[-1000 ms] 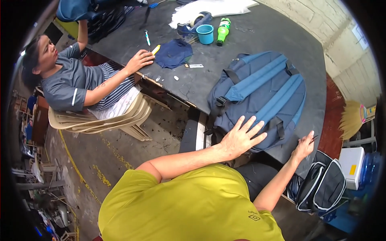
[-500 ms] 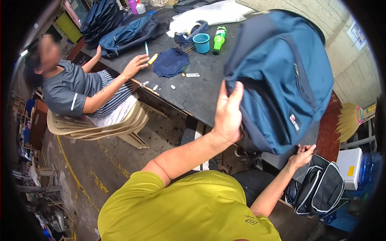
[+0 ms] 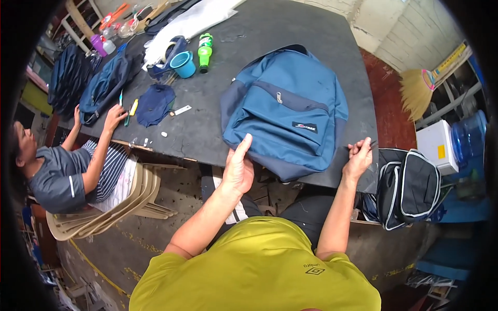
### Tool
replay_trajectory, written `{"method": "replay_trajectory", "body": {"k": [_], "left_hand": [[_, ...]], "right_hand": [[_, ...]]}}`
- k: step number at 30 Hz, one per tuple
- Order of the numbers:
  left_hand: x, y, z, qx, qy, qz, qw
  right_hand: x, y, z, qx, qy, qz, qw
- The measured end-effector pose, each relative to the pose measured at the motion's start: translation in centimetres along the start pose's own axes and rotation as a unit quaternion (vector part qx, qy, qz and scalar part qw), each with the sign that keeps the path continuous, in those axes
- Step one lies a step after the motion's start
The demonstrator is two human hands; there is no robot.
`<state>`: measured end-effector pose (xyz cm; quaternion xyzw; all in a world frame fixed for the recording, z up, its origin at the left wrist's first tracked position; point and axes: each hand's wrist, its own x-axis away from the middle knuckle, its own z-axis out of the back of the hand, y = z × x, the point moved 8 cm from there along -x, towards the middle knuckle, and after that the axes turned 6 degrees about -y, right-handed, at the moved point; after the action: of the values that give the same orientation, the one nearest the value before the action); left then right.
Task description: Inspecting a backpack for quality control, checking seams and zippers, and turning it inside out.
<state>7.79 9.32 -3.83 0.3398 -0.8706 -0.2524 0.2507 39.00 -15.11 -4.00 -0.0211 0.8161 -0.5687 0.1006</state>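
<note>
**My hands by a big blue cloth backpack (image 3: 290, 140)**

The backpack lies on the flat black table (image 3: 316, 31), with its front facing up and its bottom end toward me. My left hand (image 3: 239, 171) is at the backpack's bottom left corner. Its thumb sticks up by the cloth, but I can't see all the fingers well, so I cannot tell if it grips. My right hand (image 3: 359, 159) is just right of the backpack, apart from it. Its fingers curl around a thin dark thing (image 3: 373, 143), too small for me to name.

Left of the backpack is a flat piece of dark blue cloth (image 3: 155, 105). Up and left of the backpack are a round blue plastic cup (image 3: 183, 65) and a bright green plastic bottle (image 3: 205, 54). Right of the backpack are a black bag with white edges (image 3: 417, 186) and, higher up, a yellow straw broom (image 3: 416, 94). Far left of the backpack, a person in a grey shirt (image 3: 59, 173) sits on stacked tan plastic chairs (image 3: 137, 197).
</note>
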Motion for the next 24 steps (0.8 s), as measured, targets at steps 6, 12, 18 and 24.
{"method": "replay_trajectory", "body": {"k": [6, 12, 18, 24], "left_hand": [[0.4, -0.7, 0.0, -0.071, -0.021, 0.022, 0.997], [1.1, 0.8, -6.1, -0.052, -0.150, -0.043, 0.986], [-4.1, 11.9, -19.4, -0.141, -0.342, -0.172, 0.913], [-15.9, 26.7, -28.7, -0.210, -0.351, -0.369, 0.834]], "right_hand": [[0.3, 0.6, -1.2, 0.075, -0.031, -0.009, 0.997], [-0.4, 1.7, 1.0, 0.046, -0.032, 0.008, 0.998], [-0.1, 1.2, 0.2, 0.083, -0.049, 0.013, 0.995], [-0.3, 0.8, 0.8, 0.097, -0.030, 0.035, 0.994]]}}
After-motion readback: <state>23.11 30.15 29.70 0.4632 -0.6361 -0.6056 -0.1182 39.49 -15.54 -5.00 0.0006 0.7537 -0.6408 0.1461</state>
